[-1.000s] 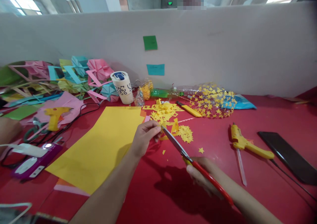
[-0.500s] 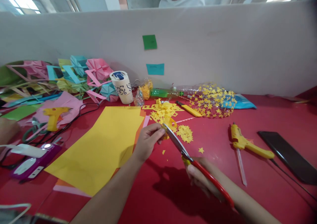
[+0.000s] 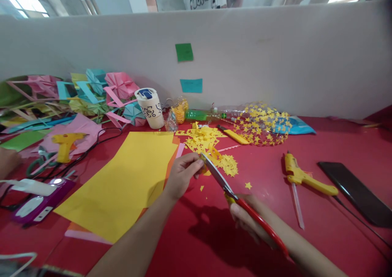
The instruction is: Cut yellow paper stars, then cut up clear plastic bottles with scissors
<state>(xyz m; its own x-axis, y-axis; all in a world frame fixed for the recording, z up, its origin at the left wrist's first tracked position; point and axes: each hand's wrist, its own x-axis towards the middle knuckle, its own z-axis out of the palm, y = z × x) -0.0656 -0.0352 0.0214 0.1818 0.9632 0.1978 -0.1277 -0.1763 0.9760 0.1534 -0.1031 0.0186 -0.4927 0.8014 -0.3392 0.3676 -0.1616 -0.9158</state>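
Observation:
Between its thumb and fingers, my left hand [image 3: 183, 173] pinches a small piece of yellow paper [image 3: 204, 168], mostly hidden by the fingertips. My right hand [image 3: 249, 215] grips a pair of scissors [image 3: 219, 177] with red handles, blades angled up-left with their tips at the paper. Just beyond the hands lies a heap of cut yellow paper scraps [image 3: 200, 140]. A pile of small yellow stars [image 3: 229, 165] sits right of the blades, and one loose star [image 3: 248, 185] lies apart on the red table. Left of my left hand are large yellow sheets [image 3: 122, 183].
A yellow glue gun [image 3: 306, 177] and a black phone [image 3: 352, 191] lie at right. Behind stand a white tumbler [image 3: 150, 107], a yellow cutter [image 3: 234, 136] and a star-covered plastic bottle [image 3: 263, 123]. At left are another glue gun [image 3: 65, 144], a purple power strip [image 3: 43, 201] and another person's hand [image 3: 9, 162].
My hands and the scissors stay almost in place. The person behind the partition has shifted to the left and stands higher. The other person's hand at left has drawn slightly outward.

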